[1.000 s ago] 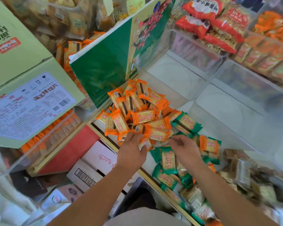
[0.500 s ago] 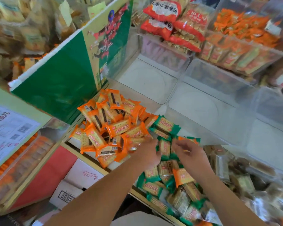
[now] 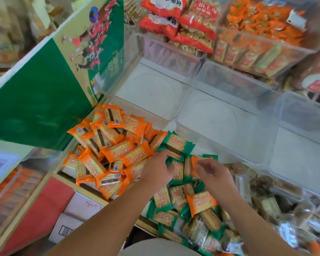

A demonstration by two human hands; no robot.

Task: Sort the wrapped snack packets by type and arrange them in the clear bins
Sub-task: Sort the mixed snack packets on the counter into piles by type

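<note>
Green-wrapped packets (image 3: 179,144) lie under both hands, just beside the orange pile (image 3: 115,145). The left hand (image 3: 158,172) bends its fingers into them. The right hand (image 3: 213,175) curls at a stray orange packet (image 3: 194,162), apparently culling it. Whether either hand actually grips cannot be told. Clear bins (image 3: 229,84) stand beyond the orange pile.
</note>
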